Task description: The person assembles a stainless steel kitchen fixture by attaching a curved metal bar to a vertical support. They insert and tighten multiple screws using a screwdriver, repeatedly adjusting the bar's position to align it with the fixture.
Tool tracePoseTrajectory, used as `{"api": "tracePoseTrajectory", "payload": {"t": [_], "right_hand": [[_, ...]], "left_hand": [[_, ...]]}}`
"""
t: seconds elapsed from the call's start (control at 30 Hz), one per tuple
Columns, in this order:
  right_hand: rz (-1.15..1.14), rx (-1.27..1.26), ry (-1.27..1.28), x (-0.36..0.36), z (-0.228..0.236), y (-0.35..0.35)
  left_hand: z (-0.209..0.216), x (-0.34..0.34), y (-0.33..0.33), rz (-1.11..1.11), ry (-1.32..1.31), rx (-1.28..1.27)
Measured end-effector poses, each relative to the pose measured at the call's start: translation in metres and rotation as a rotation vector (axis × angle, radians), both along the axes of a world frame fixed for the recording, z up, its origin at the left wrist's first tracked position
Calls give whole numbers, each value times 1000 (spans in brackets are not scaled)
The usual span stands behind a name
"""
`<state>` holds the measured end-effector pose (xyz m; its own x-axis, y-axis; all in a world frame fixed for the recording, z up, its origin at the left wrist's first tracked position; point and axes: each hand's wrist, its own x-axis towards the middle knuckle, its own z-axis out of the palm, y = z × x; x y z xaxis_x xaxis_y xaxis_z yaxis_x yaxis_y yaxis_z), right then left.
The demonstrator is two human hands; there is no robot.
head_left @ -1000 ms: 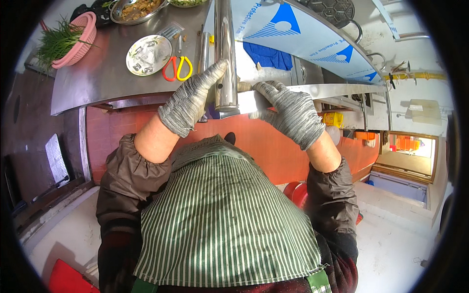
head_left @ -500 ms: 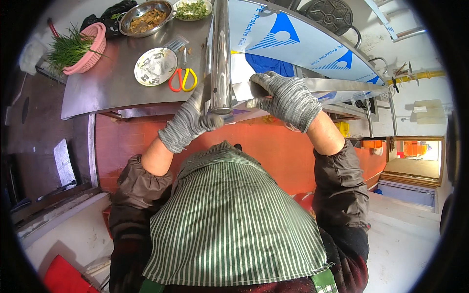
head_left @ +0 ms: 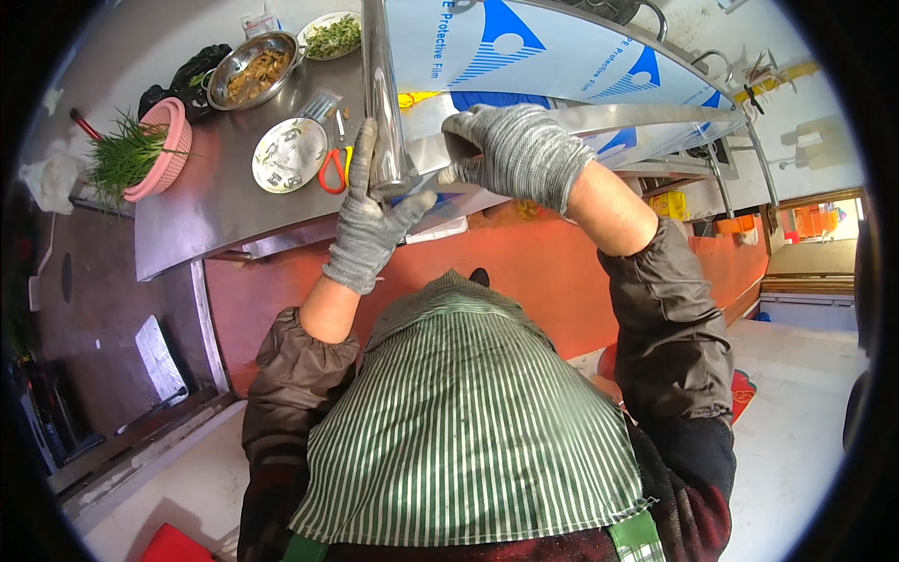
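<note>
Our left hand (head_left: 370,225) spreads wide against the pipe (head_left: 382,94), right of the plate (head_left: 290,155); our right hand (head_left: 526,150) grips the metal rim (head_left: 613,117). Both look stiff and slippery, probably heavy: best held firmly at their near ends.

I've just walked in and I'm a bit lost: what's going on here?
A person in gray gloves is handling metal parts at the counter. The left hand is at the near end of a tube, a finger up along its left side and the thumb out to the right; whether it grips is unclear. The right hand holds a strip just right of the tube, fingers above, thumb below. Beyond the strip is a film-covered sheet. Scissors and a plate lie left of the tube.
</note>
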<state>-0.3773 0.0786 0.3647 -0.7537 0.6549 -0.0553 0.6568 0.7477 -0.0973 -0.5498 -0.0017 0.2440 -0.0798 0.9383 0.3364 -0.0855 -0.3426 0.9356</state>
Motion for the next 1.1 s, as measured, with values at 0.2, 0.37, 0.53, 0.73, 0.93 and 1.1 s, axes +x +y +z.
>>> {"api": "tracePoseTrajectory", "payload": {"t": [0.2, 0.37, 0.53, 0.73, 0.93, 1.1], "right_hand": [[-84, -68, -114, -17, 7, 18], [-78, -166, -86, -26, 1, 17], [7, -74, 131, -14, -9, 22], [-112, -237, 424, 27, -14, 36], [-690, 256, 276, 196, 3, 104], [-637, 257, -348, 315, 5, 147]], "left_hand": [[-13, -8, 30, 164, 183, 13], [-21, -9, 21, 437, 684, 148], [-36, -12, 24, 330, 366, -477], [-86, -44, 40, 540, 663, -25], [-107, -63, 33, 504, 607, -108], [-74, -37, 27, 389, 316, -233]]}}
